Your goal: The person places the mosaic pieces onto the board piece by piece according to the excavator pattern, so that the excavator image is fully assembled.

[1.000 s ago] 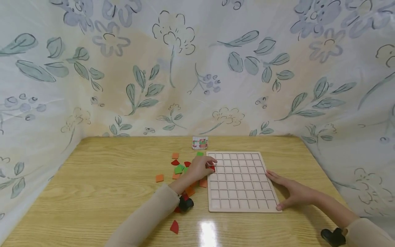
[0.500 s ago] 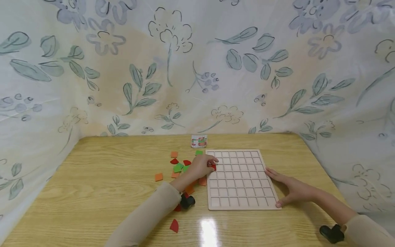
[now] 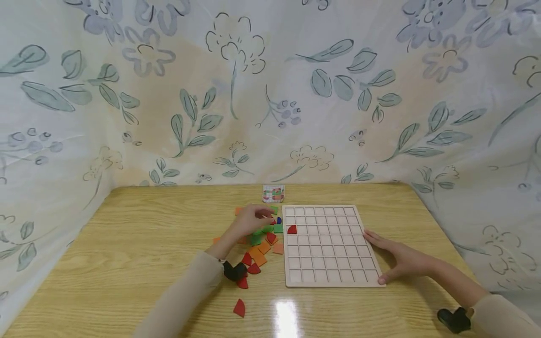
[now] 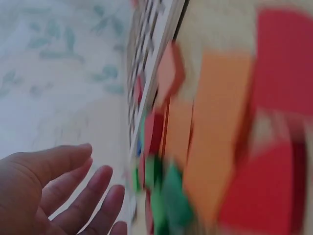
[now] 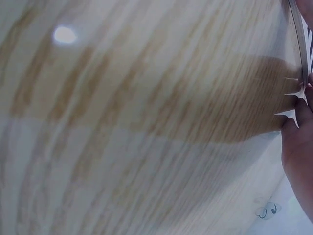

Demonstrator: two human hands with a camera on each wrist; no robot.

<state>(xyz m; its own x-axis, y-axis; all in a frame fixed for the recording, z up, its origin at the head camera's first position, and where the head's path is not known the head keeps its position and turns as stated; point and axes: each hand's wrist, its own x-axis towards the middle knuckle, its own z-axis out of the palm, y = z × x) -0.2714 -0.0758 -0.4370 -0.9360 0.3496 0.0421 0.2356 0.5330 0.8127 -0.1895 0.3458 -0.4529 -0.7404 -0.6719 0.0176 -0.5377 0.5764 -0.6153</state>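
My left hand [image 3: 249,220] hovers over a pile of flat coloured pieces left of the pale wooden grid board [image 3: 323,246]. In the left wrist view the fingers of that hand [image 4: 63,191] are loosely spread, with nothing seen between them. By its fingertips lie a small blue piece [image 3: 279,220] and green squares [image 3: 278,228]. One red quarter-circle piece [image 3: 292,229] sits in a cell at the board's left side. My right hand [image 3: 401,258] rests with spread fingers and thumb against the board's right edge; in the right wrist view only part of the hand [image 5: 298,152] shows.
Several orange squares [image 3: 258,256] and red quarter-circles lie loose on the wooden table [image 3: 127,263]. One red quarter-circle [image 3: 239,308] lies apart, nearer the front. A small printed pattern card [image 3: 274,193] lies behind the pile. Floral cloth [image 3: 270,94] hangs around the table's back and sides.
My left hand has let go of the red quarter-circle on the board and moved left, back over the pile. The right hand has stayed at the board's edge.
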